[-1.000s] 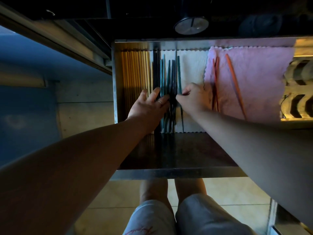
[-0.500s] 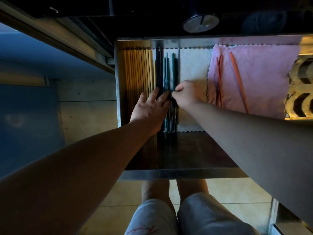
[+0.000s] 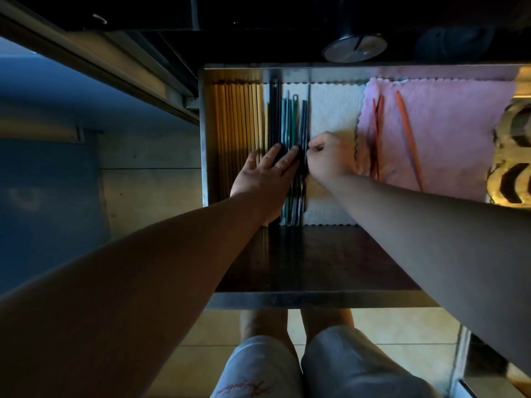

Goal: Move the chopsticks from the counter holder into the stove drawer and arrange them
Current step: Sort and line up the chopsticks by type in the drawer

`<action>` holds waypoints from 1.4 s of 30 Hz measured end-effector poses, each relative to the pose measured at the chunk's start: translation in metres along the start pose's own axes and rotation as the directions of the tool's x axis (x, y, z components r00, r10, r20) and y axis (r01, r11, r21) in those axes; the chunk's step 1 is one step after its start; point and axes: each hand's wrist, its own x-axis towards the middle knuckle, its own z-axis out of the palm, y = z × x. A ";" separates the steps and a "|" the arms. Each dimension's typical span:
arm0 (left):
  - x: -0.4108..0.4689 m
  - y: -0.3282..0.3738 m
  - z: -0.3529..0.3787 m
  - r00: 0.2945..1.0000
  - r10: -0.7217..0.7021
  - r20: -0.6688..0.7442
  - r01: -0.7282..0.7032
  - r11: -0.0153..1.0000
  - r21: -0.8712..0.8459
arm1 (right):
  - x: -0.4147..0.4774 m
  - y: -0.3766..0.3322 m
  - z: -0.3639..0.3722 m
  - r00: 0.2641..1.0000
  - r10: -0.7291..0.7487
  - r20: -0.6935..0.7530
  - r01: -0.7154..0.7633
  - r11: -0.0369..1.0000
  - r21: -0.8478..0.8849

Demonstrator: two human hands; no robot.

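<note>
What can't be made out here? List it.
Head view:
Middles of the dark chopsticks: under the left hand and right hand.
Whether the right hand pinches a chopstick: its curled fingers hide that.
Patterned object, right: cut by the frame edge.
Counter holder: out of frame.

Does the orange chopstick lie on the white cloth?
No, the orange chopstick lies on the pink cloth, right of the white cloth.

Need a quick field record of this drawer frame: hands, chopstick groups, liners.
drawer: open, metal front rim
left hand: flat, fingers rest on dark and teal chopsticks
right hand: fingers curled, pinching that bundle's right edge
wooden chopsticks: lined up, drawer's left
orange chopstick: on pink cloth, right
white cloth: under dark bundle
</note>
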 end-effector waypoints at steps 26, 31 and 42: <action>-0.006 0.005 0.000 0.998 -0.068 -0.009 0.067 0.991 -0.116 | -0.003 0.003 -0.013 0.996 0.048 0.081 -0.049 0.999 0.019; -0.004 0.022 -0.005 0.984 -0.176 -0.030 0.168 0.972 -0.166 | 0.000 0.029 -0.036 0.999 -0.016 0.034 0.017 0.999 -0.049; 0.024 0.089 -0.027 0.976 -0.174 -0.128 0.137 0.956 -0.259 | 0.009 0.088 -0.090 0.998 -0.058 0.018 0.059 0.998 -0.031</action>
